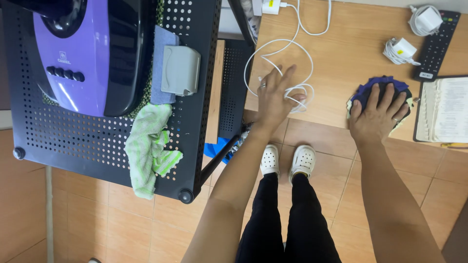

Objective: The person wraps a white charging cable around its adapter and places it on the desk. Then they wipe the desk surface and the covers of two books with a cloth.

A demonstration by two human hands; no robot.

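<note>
My left hand (274,97) rests near the front edge of the wooden table (341,53), fingers spread, thumb and fingers on a loop of the white cable (273,48) that runs to the back of the table. My right hand (378,114) presses flat on a dark blue cloth (385,83) with a pale green edge, lying on the table's front edge.
Two white chargers with wound cords (424,19) (400,50), a black remote (436,46) and an open book (446,109) lie at the right. At the left stands a black perforated metal rack (195,146) with a purple appliance (83,53), a grey box (180,70) and a green striped rag (151,146). My white shoes (287,160) stand on the tiled floor.
</note>
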